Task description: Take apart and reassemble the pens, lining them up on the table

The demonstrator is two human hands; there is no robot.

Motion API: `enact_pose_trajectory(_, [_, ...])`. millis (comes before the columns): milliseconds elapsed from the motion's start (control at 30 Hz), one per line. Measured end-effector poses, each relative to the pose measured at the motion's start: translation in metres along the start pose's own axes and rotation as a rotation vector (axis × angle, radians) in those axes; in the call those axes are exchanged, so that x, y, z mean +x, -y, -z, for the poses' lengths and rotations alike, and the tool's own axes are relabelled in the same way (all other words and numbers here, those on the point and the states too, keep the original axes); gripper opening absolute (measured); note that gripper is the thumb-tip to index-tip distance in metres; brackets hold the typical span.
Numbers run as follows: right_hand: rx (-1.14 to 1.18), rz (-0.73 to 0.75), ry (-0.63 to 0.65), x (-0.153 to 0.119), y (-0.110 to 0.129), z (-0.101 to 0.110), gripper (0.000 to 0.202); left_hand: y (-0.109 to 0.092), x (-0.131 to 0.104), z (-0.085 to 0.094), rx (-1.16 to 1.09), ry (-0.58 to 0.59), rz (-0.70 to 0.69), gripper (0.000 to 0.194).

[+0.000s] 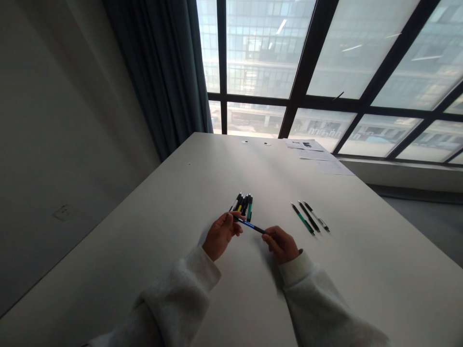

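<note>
Between my two hands a blue and black pen [250,224] is held up above the table, slanting down to the right. My left hand [221,233] pinches its left end, and my right hand [281,243] grips the right end. Just beyond my left hand lies a bunch of several pens [249,205], with black, white, yellow and green parts; my fingers hide some of their near ends. To the right, apart from my hands, rest a green and black pen [304,220], a black pen [309,216] and a white and black pen [317,217], lying side by side.
The white table [173,212] reaches back to a large window [264,48]. Printed paper sheets [314,152] lie at its far right corner. Two round cable holes [245,142] show near the far edge. A dark curtain [170,67] hangs at the back left.
</note>
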State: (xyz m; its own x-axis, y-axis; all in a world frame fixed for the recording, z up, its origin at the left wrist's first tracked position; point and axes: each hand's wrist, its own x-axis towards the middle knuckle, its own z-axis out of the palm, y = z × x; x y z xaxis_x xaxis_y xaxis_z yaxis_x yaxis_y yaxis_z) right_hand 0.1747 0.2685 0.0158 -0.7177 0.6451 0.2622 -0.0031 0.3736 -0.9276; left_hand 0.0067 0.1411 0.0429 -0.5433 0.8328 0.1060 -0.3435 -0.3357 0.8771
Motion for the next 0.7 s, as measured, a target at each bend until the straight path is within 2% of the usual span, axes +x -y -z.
enact_pose_trajectory(133, [-0.014,0.011,-0.012,-0.001,0.001,-0.002,0.028,-0.009,-0.003,-0.006,-0.316,0.086,0.237,0.043])
enact_pose_trajectory(233, [-0.053,0.046,-0.041,-0.002,0.007,-0.003,0.026,-0.016,-0.005,-0.010,-0.435,0.097,0.305,0.040])
enact_pose_trajectory(333, [0.020,0.046,-0.080,-0.004,0.017,-0.004,0.024,-0.023,-0.006,-0.015,-0.497,0.089,0.288,0.041])
enact_pose_trajectory(467, [0.288,-0.061,-0.137,0.002,0.040,-0.005,0.023,-0.037,-0.006,-0.025,-0.565,0.096,0.259,0.037])
enact_pose_trajectory(567, [0.598,-0.113,-0.214,0.017,0.069,-0.004,0.023,-0.050,-0.002,-0.041,-0.609,0.094,0.196,0.033])
enact_pose_trajectory(700, [0.915,-0.100,-0.269,0.044,0.117,0.001,0.023,-0.064,0.008,-0.068,-0.594,0.153,0.023,0.028])
